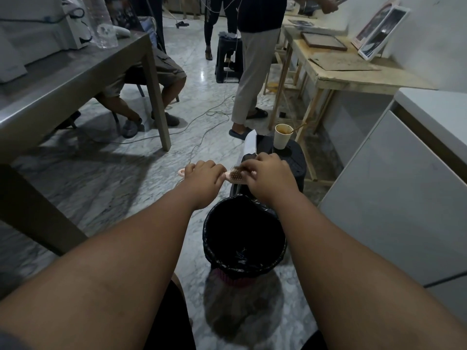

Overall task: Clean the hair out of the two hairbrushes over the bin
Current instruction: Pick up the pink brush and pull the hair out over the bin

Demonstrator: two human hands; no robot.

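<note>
Above a marble floor [106,188], a person's two bare hands work one pale pink hairbrush [233,176] held just beyond the far rim of a single bin [243,236] lined with a black bag. The left hand [203,173] has its grip closed around the handle, whose looped end pokes out to the left. The right hand [267,173] lies over the bristle head, fingers curled and pinching at a brownish tuft of hair [235,170] caught in the pins. Just behind the hands stands one black stool [294,160] carrying one paper cup [282,136] with a stick in it, and beside it what may be the second hairbrush [250,142], white-backed and partly hidden. Two other people are in view: one seated at the grey bench [75,79] on the left, one standing near a wooden bench [353,72] on the right.
</note>
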